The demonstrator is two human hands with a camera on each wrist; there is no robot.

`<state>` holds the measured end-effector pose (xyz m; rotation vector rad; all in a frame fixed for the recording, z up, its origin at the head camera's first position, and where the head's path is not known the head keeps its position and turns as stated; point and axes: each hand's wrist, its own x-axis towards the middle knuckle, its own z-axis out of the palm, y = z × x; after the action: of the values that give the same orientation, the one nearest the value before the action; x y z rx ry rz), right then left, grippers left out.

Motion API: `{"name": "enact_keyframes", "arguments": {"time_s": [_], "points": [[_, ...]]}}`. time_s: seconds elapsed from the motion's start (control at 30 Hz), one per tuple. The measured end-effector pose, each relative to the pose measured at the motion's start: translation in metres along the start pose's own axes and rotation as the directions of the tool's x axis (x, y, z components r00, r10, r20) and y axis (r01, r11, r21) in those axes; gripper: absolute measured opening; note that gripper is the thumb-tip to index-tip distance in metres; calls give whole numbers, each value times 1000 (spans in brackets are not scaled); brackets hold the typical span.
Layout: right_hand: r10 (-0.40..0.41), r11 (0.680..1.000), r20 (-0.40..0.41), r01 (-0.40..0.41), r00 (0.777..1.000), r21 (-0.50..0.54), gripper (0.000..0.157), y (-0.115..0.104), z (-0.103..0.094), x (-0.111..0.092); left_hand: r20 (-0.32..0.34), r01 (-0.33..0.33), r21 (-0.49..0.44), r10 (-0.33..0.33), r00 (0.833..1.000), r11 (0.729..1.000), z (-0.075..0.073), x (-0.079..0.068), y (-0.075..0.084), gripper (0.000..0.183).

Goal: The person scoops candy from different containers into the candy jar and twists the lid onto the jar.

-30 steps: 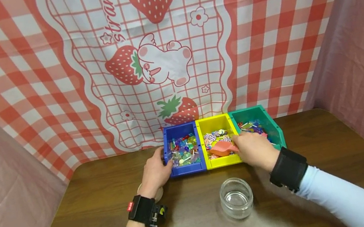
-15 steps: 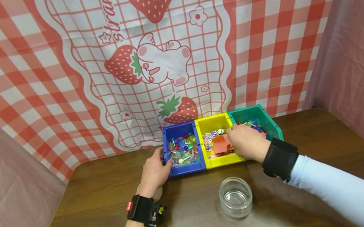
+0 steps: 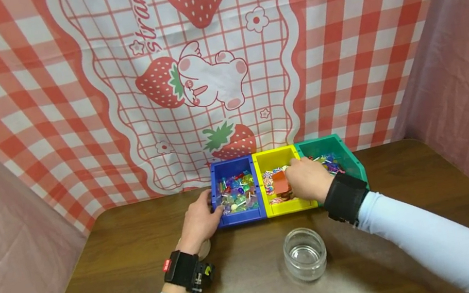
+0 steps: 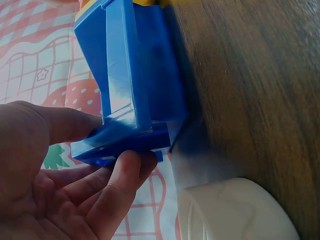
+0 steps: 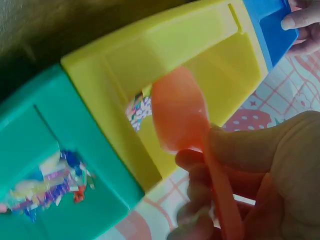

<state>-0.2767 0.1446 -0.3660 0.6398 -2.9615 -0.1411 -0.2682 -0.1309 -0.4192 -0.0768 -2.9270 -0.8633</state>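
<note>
My left hand [image 3: 200,221] grips the left wall of a blue bin [image 4: 122,65], thumb on one side of the rim and fingers on the other. Wrapped candies and lollipops lie inside it. My right hand [image 3: 309,178] holds a coral-coloured scoop [image 5: 180,110] by its handle, thumb against one side and fingers curled round the other. In the head view the scoop's bowl is down among the swirl-patterned candies of the yellow bin [image 3: 290,208]. That hand covers the yellow bin's right side and part of the green bin [image 3: 352,162], which holds colourful wrapped pieces.
An open glass jar [image 3: 305,254] stands on the wooden table [image 3: 250,290] in front of the yellow bin. Beneath my left wrist lies a round, cream-coloured, lid-like piece [image 4: 240,210]. A strawberry-print cloth [image 3: 205,88] hangs right behind the joined bins.
My right hand has shifted left and slightly back over the yellow bin, and the scoop has turned, its bowl tipping into the candies. The left hand keeps its place on the blue bin.
</note>
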Motion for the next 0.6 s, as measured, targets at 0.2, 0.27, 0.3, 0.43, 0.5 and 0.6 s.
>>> {"name": "enact_keyframes", "arguments": {"time_s": [0.2,0.27,0.3,0.43,0.5,0.6], "points": [[27,999,-14,-27,1000,-28,14,6,-3,8,3,-3,7,3,1000,1000,0,0,-1,55],[-5,996,-74,-2,997,-85,15,8,-1,10,5,-8,10,8,1000,1000,0,0,-2,55],[-22,994,-102,10,995,-113,16,8,-1,11,5,-11,11,11,1000,1000,0,0,-2,55],[-76,976,-180,36,981,-213,20,9,3,16,10,-16,13,16,1000,1000,-1,1,-3,55],[-98,966,-212,41,972,-256,18,10,6,19,12,-16,12,15,1000,1000,-1,1,-2,55],[-125,949,-253,42,959,-312,16,13,10,24,21,-12,11,12,1000,1000,-2,0,-2,55]]}}
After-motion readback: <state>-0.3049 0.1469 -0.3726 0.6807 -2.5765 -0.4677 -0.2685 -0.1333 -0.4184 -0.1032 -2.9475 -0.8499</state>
